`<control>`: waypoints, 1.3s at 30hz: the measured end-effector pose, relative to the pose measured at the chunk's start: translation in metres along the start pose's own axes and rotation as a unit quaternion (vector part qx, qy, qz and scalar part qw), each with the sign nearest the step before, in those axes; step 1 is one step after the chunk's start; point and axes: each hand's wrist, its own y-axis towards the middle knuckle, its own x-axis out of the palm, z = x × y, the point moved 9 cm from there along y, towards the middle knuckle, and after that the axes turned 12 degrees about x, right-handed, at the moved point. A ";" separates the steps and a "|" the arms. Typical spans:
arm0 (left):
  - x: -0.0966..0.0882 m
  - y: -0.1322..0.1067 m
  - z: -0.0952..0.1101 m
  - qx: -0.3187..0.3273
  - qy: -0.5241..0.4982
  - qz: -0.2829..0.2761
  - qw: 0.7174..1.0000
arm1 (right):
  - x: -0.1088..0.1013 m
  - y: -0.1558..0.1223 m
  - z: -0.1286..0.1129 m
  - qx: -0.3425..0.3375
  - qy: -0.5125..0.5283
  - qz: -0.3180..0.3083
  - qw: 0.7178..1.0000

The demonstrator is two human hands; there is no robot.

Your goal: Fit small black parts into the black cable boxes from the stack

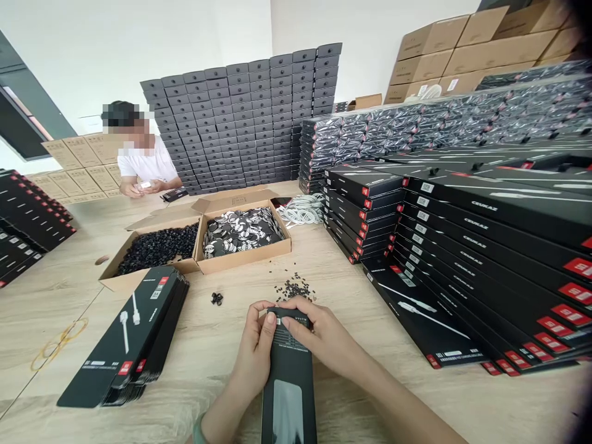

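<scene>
Both hands are closed round the far end of a long black cable box [277, 370], which points away from me and shows a grey window on its near part. My left hand [253, 348] grips its left edge, thumb on top. From the right, my right hand [326, 336] holds the same end, with its thumb on the printed face. Just beyond the fingertips lies a scatter of tiny black pieces [296, 288]. A small clump of black round parts [216, 298] sits to the left. Fingers under and behind the box are partly hidden.
Flat black packages [134, 327] are stacked at left, near yellow rubber bands [58, 345]. Behind stand cartons of black parts [160, 246] and round labels [243, 234], beside white cables [303, 209]. Stacked black boxes [485, 246] crowd the right. A person [148, 157] sits opposite.
</scene>
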 end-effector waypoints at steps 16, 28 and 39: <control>-0.007 0.004 -0.001 0.000 -0.024 0.016 1.000 | 0.003 0.004 0.023 0.004 0.129 0.069 0.989; -0.059 0.006 -0.010 0.011 -0.101 0.275 0.956 | 0.024 0.003 0.023 0.076 0.177 -0.103 0.976; -0.019 -0.017 -0.004 -0.283 -0.320 -0.077 0.901 | -0.019 0.008 0.023 0.081 0.136 -0.132 0.979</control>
